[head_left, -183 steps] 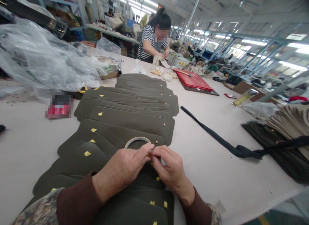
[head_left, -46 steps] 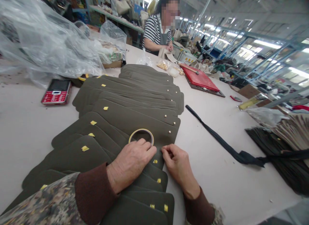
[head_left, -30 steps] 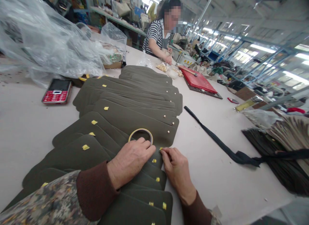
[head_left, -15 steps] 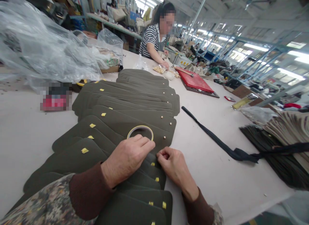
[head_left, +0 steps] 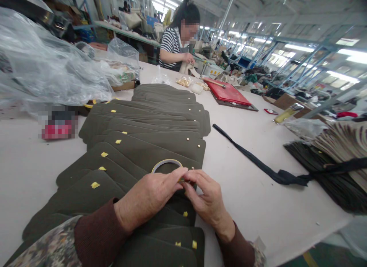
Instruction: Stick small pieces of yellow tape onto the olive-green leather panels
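My left hand [head_left: 151,194] is closed on a roll of yellow tape [head_left: 166,161], whose ring stands up behind the fingers. My right hand [head_left: 208,196] meets the left fingertips, with thumb and forefinger pinched at the tape; a sliver of yellow shows between the hands. Under both hands lie overlapping dark olive fabric panels [head_left: 143,144], fanned out in a long row. Small yellow tape pieces [head_left: 95,185] are stuck along the panels' left side and near their right edges. Small metal studs [head_left: 198,146] show on the farther panels' right side.
A black strap [head_left: 249,156] lies on the pale table [head_left: 252,213] to the right, by stacked fabric pieces [head_left: 341,152]. Clear plastic bags [head_left: 51,60] heap up at left. Across the table, a person [head_left: 180,41] handles light fabric near a red board [head_left: 228,93] with a hammer.
My hands have come together: the right fingertips have moved up to the left ones at the tape roll. The person opposite has lifted their hands and now holds light fabric.
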A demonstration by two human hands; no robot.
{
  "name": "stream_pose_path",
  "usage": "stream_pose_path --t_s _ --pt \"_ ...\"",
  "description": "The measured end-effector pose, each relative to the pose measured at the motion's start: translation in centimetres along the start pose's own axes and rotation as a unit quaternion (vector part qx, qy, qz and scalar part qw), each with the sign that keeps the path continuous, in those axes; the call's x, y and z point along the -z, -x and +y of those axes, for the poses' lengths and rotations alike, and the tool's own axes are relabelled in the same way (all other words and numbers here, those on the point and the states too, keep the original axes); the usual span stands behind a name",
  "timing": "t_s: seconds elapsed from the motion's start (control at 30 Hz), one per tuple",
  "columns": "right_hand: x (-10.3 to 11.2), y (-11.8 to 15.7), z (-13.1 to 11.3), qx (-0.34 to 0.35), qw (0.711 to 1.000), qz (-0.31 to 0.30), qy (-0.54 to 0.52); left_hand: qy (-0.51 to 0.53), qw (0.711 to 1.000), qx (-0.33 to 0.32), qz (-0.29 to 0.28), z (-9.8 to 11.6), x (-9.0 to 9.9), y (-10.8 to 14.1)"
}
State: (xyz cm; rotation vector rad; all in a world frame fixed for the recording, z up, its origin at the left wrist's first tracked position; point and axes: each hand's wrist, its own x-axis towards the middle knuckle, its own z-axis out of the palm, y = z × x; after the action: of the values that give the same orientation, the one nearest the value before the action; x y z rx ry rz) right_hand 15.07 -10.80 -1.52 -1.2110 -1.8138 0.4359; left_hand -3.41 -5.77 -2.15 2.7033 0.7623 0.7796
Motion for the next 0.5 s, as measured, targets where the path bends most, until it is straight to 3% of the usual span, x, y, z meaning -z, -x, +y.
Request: stream_pose_path --t_s 0.13,0.3,0.37,0.43,0.5 --pt "-0.6 0.2 0.2 0.051 0.997 0.005 0.058 0.05 0.998 0.004 -0.028 0.2 -0.1 0.0" --pt "-1.0 0.4 0.0 0.045 0.993 0.049 0.095 0.028 0.998 0.028 -0.05 0.2 0.1 -0.1" --pt "-1.2 0.5 -0.3 -0.006 0.995 0.06 0.078 0.007 0.998 0.036 -0.043 0.4 0.0 -0.2" --pt "-1.5 0.6 -0.4 -0.11 0.992 0.063 0.01 -0.008 0.999 0.033 -0.031 0.6 -0.2 -0.3" --pt "-1.7 0.4 -0.1 -0.23 0.966 0.065 -0.101 -0.014 1.0 0.016 -0.008 0.9 -0.5 -0.4"
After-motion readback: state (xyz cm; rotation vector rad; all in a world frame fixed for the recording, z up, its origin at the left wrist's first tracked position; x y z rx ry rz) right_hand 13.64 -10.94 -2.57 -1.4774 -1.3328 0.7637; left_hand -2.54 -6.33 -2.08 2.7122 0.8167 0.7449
